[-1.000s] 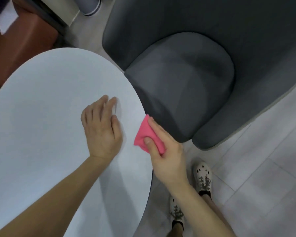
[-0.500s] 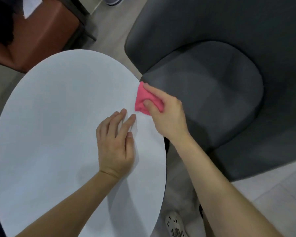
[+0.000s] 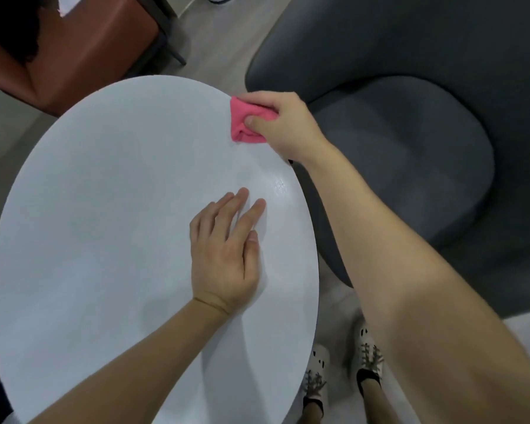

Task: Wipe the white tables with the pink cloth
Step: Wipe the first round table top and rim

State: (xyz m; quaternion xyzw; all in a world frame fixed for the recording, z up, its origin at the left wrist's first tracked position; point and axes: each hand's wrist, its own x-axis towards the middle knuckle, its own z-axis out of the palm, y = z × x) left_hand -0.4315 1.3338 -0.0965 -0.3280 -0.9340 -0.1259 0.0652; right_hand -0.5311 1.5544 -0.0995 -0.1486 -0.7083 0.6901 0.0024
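Observation:
A round white table (image 3: 110,228) fills the left and middle of the view. My right hand (image 3: 283,123) grips a bunched pink cloth (image 3: 242,120) and presses it on the table's far right rim, thumb on top of the cloth. My left hand (image 3: 224,255) rests flat on the tabletop near the right edge, fingers straight and together, holding nothing.
A dark grey armchair (image 3: 410,142) stands close against the table's right side. A brown leather seat (image 3: 83,47) on a dark frame sits beyond the table at the upper left. My two feet in white patterned shoes (image 3: 367,353) stand on light floor tiles below the table's edge.
My right hand has slid the pink cloth along the table's right rim away from me, toward the far edge. My left hand has stayed flat on the tabletop.

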